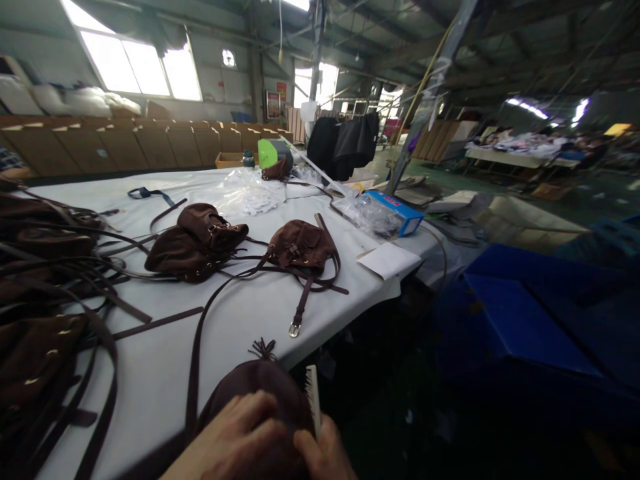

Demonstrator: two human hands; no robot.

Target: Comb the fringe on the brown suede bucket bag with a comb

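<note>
Both of your hands sit at the bench's (240, 313) near edge: your left hand (235, 437) lies flat, fingers spread, on a brown suede bag (260, 393), while your right hand (325, 453) pinches a pale comb (313, 399) upright against it. Two more brown bags (195, 240) lie farther back.

Dim workshop, bright windows (135, 63) (backlit), green floor (575, 200).
</note>
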